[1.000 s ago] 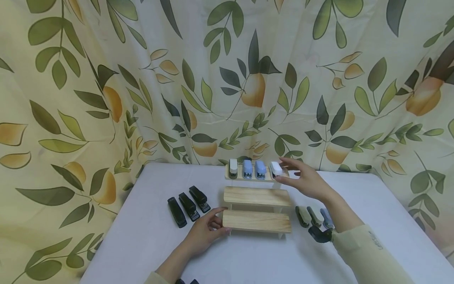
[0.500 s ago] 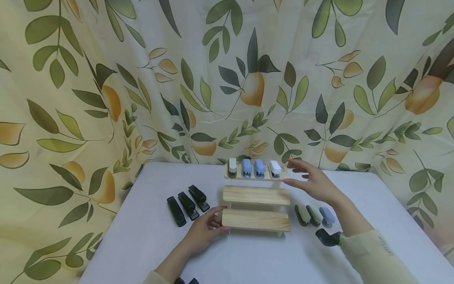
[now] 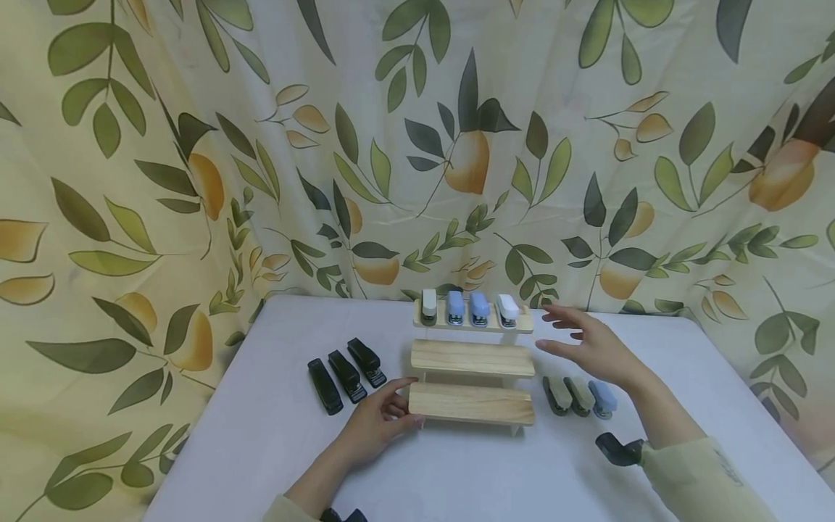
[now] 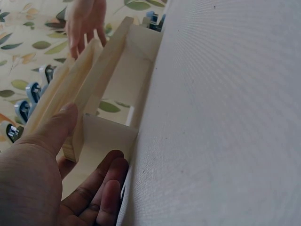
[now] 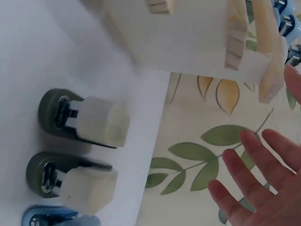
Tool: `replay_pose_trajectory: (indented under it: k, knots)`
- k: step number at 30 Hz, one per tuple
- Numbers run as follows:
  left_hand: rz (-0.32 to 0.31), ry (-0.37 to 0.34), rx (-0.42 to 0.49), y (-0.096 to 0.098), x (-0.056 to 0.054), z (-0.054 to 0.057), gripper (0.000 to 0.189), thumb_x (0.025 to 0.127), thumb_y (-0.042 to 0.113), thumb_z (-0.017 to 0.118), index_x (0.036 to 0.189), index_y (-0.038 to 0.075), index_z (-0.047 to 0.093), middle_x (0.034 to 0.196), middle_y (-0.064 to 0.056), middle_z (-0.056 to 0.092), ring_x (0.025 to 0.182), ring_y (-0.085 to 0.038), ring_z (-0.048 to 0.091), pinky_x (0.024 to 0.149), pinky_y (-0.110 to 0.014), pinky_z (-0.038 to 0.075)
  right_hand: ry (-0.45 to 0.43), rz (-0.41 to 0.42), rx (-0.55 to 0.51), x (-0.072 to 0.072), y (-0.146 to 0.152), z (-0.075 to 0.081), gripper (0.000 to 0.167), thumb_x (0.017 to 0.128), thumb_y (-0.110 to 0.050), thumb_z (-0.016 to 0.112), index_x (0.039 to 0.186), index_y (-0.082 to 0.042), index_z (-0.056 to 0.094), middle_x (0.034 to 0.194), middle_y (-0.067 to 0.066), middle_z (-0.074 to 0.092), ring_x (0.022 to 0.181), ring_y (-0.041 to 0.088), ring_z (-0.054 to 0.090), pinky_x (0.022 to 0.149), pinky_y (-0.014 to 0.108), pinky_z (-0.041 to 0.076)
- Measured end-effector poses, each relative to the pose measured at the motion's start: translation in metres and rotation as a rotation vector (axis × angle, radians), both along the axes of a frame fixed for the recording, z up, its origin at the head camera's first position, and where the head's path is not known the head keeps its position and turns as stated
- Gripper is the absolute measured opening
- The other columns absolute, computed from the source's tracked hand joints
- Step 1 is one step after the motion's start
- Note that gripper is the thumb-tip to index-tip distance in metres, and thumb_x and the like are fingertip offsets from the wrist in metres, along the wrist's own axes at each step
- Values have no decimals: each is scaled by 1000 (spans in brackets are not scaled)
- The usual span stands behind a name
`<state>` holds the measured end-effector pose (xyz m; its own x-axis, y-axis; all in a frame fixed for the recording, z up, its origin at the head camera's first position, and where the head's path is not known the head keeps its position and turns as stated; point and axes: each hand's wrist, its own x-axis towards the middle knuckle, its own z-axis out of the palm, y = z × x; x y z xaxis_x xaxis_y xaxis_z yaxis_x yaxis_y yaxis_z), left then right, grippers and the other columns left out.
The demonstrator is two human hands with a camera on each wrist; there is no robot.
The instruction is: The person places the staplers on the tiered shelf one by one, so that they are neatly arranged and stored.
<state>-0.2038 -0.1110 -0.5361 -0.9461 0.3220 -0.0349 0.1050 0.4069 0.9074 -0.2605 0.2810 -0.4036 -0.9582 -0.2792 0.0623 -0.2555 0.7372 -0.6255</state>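
Gripping the wooden rack [image 3: 472, 359], the left hand [image 3: 378, 426] is pinching its lowest board's [image 3: 472, 404] left end. The right hand [image 3: 590, 349] is hovering empty, fingers spread, beside the top tier [image 3: 525, 325], where four staplers [image 3: 480, 307] are standing.

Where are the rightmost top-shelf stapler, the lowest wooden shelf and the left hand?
Rightmost stapler [image 3: 507, 307]: head view, its white top.
Lowest wooden shelf [image 3: 479, 403]: head view, bare top surface.
Left hand [image 3: 375, 428]: head view, back of the hand.
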Motion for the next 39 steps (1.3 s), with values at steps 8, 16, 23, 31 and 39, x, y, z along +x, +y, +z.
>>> replay_pose_trajectory:
  k: [8, 16, 23, 31, 39]
  knots:
    - [-2, -8, 5, 0, -1, -2, 64, 89, 47, 80, 146, 42, 52, 103, 10, 72, 96, -10, 66, 83, -32, 50, -26, -3, 41, 7, 14, -12, 76, 95, -42, 75, 152, -2, 44, 150, 24, 53, 137, 47, 48, 108, 69, 38]
    - [1, -2, -11, 1, -1, -1, 64, 89, 47, 80, 147, 41, 52, 102, 9, 71, 96, -9, 66, 82, -32, 50, -62, 8, 105, 12, 25, -21, 74, 91, -46, 78, 148, -7, 52, 147, 21, 58, 138, 47, 48, 109, 70, 37]
    - [6, -6, -9, 1, -2, 0, 65, 89, 46, 80, 147, 42, 52, 102, 9, 71, 96, -10, 66, 83, -34, 50, -86, 17, 143, 15, 28, -26, 69, 91, -42, 79, 145, -7, 56, 147, 22, 57, 137, 50, 47, 105, 73, 38]
    - [5, -8, 0, 0, -2, -1, 66, 88, 47, 80, 147, 42, 52, 103, 10, 72, 96, -9, 66, 83, -33, 50, -174, -8, 178, 19, 27, -31, 76, 86, -46, 82, 147, -9, 55, 152, 27, 50, 139, 57, 42, 99, 78, 39]
    - [3, -8, 3, -1, -2, -2, 64, 88, 47, 80, 146, 45, 52, 103, 10, 72, 95, -10, 66, 82, -32, 50, -223, -9, 215, 19, 28, -41, 77, 83, -42, 85, 146, -8, 56, 150, 27, 52, 140, 57, 41, 102, 78, 37]
